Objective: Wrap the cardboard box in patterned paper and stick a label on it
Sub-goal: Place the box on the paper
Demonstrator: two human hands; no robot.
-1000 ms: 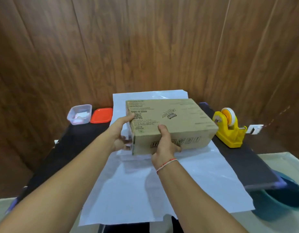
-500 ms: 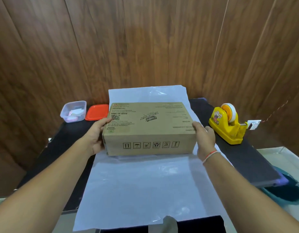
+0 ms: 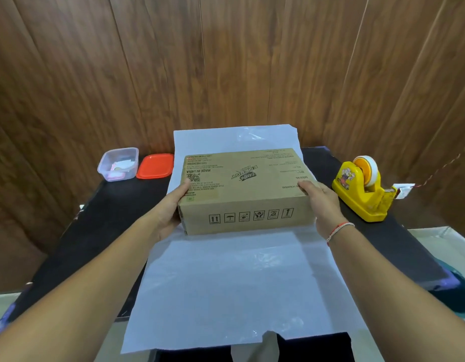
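On the far half of the white sheet of paper (image 3: 241, 288) sits the cardboard box (image 3: 245, 189) — long axis running left to right across the tabletop (image 3: 383, 246), square to the person. Left hand (image 3: 171, 210) grips the left end, thumb up on the top face; right hand (image 3: 321, 202) holds the right end, fingers (image 3: 304, 185) curled over the top edge. Box dead between the two hands, neither one nearer — and plenty of bare paper lies on the near side, ready, I'd judge, to fold up over it.
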